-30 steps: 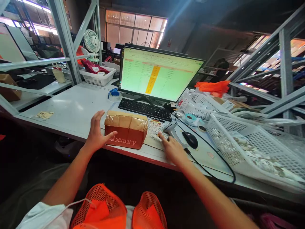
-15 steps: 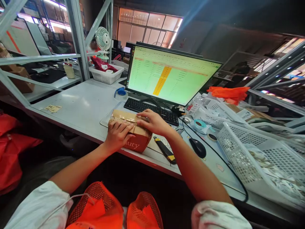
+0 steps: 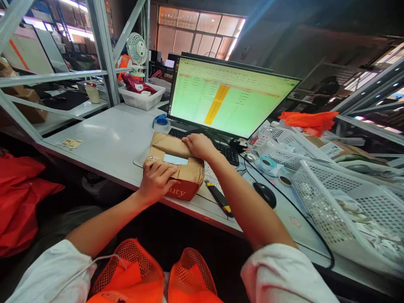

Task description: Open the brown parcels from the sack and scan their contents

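Observation:
A cardboard box (image 3: 184, 192) with a red front and white lettering, partly covered, rests near the table's front edge. Its brown far flap (image 3: 167, 144) is raised, and something pale shows through a gap in the top. My left hand (image 3: 157, 179) is curled over the box's near left edge, holding it. At the far side, my right hand (image 3: 199, 146) has its fingers closed on the raised flap. Just right of the box lies a black and yellow utility knife (image 3: 220, 200), untouched.
Behind the box stand a keyboard (image 3: 227, 155) and a monitor (image 3: 230, 99). To the right are a black mouse (image 3: 265, 194), its cable, tape rolls and a white plastic basket (image 3: 315, 206). Another white basket (image 3: 142, 100) sits at the back left.
My right hand has moved up and away, lifting the far flap. A gap with something pale inside now shows on top. My left hand has stayed on the near edge.

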The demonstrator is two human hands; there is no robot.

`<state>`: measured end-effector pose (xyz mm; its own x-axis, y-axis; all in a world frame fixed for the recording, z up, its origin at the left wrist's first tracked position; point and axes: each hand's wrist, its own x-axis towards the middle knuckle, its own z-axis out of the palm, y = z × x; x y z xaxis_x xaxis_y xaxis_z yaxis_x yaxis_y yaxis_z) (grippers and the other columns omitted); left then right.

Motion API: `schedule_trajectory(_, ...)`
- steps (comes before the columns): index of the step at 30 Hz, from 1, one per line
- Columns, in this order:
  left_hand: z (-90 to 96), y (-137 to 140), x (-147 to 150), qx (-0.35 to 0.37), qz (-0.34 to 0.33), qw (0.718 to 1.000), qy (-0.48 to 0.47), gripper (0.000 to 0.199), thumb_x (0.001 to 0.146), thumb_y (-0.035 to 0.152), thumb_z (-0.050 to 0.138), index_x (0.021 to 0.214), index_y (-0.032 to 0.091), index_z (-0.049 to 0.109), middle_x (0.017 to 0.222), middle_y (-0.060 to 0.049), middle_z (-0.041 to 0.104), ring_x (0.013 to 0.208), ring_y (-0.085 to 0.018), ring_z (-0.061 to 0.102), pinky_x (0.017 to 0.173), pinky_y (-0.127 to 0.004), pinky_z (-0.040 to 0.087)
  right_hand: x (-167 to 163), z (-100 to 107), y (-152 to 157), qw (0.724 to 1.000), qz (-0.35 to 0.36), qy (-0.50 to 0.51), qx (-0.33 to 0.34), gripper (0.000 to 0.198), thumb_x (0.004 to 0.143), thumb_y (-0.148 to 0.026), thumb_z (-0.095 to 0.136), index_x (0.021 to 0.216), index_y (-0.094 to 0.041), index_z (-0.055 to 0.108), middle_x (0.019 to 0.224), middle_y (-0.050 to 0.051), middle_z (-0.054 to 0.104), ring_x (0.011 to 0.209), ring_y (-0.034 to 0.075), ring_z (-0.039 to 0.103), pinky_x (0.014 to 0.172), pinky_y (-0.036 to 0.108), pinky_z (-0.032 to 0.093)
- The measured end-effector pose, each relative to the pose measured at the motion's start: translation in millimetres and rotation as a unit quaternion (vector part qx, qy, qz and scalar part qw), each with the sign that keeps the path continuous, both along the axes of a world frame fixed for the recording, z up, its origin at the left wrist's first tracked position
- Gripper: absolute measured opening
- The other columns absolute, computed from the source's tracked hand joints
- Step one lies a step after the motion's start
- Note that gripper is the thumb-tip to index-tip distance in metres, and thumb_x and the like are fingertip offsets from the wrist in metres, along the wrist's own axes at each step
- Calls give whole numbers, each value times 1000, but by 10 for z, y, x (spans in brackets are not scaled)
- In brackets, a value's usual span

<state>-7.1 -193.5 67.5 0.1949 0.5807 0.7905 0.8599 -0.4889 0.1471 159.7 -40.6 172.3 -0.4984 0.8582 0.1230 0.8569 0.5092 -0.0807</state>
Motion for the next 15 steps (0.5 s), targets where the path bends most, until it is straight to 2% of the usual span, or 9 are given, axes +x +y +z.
schedule_trajectory(2,181,0,-58,-42,-18,999,30,24,100,39,64,112,21,73,108,-8,75,104,-28,64,95,-44,42,-19,-105,169,996,24,35,-73,47,109,-40,41,93,-12,75,95,12,74,81,19,58,70,28,34)
schedule_trajectory(4,437,99,-149,-113,-59,989,76,25,101,40,61,110,21,74,107,-8,72,102,-27,65,91,-41,46,-24,-186,263,991,39,55,-114,48,109,-38,42,86,-12,74,86,9,73,74,16,55,69,27,35)
schedule_trajectory(7,830,382,-256,-196,-117,965,126,26,93,39,70,113,23,73,117,-8,69,110,-29,65,94,-40,49,-12,-234,296,990,39,64,-120,46,107,-38,45,82,-12,73,80,7,71,71,15,52,68,26,35)
schedule_trajectory(9,984,520,-235,-230,-132,952,156,31,82,38,79,108,21,72,112,-9,71,106,-31,66,93,-40,51,1,-234,285,990,34,72,-120,45,106,-39,46,82,-12,73,80,7,70,71,15,52,67,26,34)
schedule_trajectory(10,1005,529,-192,-234,-128,948,171,30,80,35,80,104,21,71,106,-9,71,101,-30,67,89,-39,52,7,-232,278,989,31,76,-120,46,106,-40,46,81,-12,73,80,7,70,70,15,51,67,26,34)
schedule_trajectory(12,924,393,-71,-207,-91,953,203,17,84,24,73,100,21,68,96,-9,70,91,-28,67,80,-36,52,12,-236,268,989,23,85,-117,47,106,-41,46,81,-12,73,80,7,70,70,15,50,66,27,33)
schedule_trajectory(13,829,256,-11,-174,-59,959,215,14,87,17,67,100,21,66,94,-9,70,89,-27,67,76,-36,51,12,-241,266,989,21,90,-115,47,106,-41,45,81,-12,73,80,7,70,70,15,50,66,27,33)
schedule_trajectory(15,586,-83,63,-97,10,968,233,20,92,6,54,100,21,65,91,-10,69,85,-26,66,72,-36,50,8,-258,270,989,19,99,-112,47,106,-41,45,81,-13,74,81,7,70,69,15,49,66,28,32)
